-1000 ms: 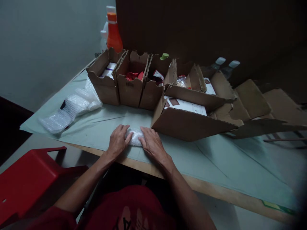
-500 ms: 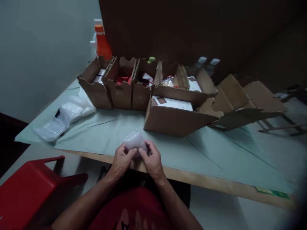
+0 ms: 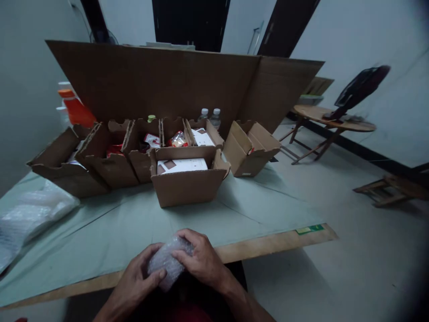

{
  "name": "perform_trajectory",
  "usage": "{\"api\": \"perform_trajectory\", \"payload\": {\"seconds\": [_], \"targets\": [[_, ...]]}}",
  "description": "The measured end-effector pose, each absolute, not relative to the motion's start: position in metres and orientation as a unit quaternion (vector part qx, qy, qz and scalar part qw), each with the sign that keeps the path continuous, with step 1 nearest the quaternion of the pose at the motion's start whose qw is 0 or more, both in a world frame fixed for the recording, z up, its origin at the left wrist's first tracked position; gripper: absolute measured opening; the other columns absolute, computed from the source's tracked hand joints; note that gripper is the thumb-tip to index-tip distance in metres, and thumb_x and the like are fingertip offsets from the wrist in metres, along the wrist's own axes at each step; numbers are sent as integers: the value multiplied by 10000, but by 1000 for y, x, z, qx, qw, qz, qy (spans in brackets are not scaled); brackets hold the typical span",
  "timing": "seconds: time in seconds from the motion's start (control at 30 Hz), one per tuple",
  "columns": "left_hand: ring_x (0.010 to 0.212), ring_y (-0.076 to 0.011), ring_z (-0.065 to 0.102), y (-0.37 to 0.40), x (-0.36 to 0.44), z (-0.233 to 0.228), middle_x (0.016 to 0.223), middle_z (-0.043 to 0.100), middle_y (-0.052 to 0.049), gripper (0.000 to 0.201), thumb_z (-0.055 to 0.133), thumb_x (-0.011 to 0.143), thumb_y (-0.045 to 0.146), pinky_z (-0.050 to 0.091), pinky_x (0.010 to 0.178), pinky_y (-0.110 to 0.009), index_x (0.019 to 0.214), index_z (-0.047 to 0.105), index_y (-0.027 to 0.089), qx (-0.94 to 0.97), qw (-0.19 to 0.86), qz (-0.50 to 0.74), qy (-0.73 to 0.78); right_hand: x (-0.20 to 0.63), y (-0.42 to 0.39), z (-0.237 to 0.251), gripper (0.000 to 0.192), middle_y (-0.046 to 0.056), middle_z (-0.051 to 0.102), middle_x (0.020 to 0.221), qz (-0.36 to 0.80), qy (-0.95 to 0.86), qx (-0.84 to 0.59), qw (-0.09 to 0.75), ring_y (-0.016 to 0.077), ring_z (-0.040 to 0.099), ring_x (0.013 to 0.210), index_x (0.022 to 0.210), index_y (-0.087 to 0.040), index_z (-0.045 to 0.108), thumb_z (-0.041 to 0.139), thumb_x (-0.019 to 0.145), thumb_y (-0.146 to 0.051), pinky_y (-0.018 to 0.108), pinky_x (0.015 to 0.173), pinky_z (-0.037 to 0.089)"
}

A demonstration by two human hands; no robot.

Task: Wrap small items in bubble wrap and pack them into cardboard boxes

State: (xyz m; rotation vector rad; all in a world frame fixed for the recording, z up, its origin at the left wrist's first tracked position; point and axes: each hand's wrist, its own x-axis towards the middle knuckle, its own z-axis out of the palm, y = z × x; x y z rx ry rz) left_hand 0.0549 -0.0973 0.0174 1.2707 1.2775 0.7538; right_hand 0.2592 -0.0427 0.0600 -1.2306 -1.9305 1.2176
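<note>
A bundle of clear bubble wrap [image 3: 170, 261] is held at the near edge of the table, between both hands. My left hand [image 3: 142, 270] grips its left side, thumb on top. On the upper right end, my right hand [image 3: 197, 257] is closed with thumb and fingers pressing the wrap. What the wrap encloses, if anything, cannot be made out. Beyond the hands stands a cardboard box [image 3: 189, 190] with a white carton [image 3: 187, 164] inside. More loose bubble wrap [image 3: 36, 210] lies at the left of the table.
Behind is a row of open cardboard boxes [image 3: 114, 172] with packets and cartons. Another open box [image 3: 250, 154] stands right. A tall cardboard panel [image 3: 161, 85], an orange bottle [image 3: 77, 109] and clear bottles [image 3: 215, 119] are at the back. A round wooden table [image 3: 335, 117] stands farther right.
The view has swung up and to the right, showing more of the room. The bubble wrap bundle is now turned at a slant, and my right hand has shifted to its upper end.
</note>
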Motion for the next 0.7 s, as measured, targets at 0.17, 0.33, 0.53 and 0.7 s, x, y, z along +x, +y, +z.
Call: {"api": "perform_trajectory", "payload": {"seconds": [0.17,0.33,0.53,0.7], "targets": [[821,-214,643,-96,58,14,920,719,-56,453,632,848,528,507,730,-272,1113,681,164,522,586,303,540,281,-39,60,498,-6,707,995,500,-703,-448,232,162,616,853,1240,-222,663,759,753,-253,241,755,455],[802,-217,654,-83,58,22,902,733,-62,477,710,789,540,512,703,-280,1096,715,174,522,601,316,516,298,-32,75,253,-36,668,850,498,-725,-426,211,142,580,755,1038,-224,705,714,785,-229,225,672,439],[797,-226,702,-9,27,24,887,761,-109,552,714,760,591,546,791,-354,1067,692,134,391,532,529,533,333,13,149,203,0,690,821,482,-670,-417,380,169,628,747,899,-207,689,754,759,-339,280,690,519],[714,-201,680,52,26,8,799,736,-87,489,703,665,534,518,677,-319,944,667,133,378,411,574,600,351,97,201,364,48,723,948,374,-652,-451,481,178,659,790,1020,-187,678,751,740,-408,291,692,532]]}}
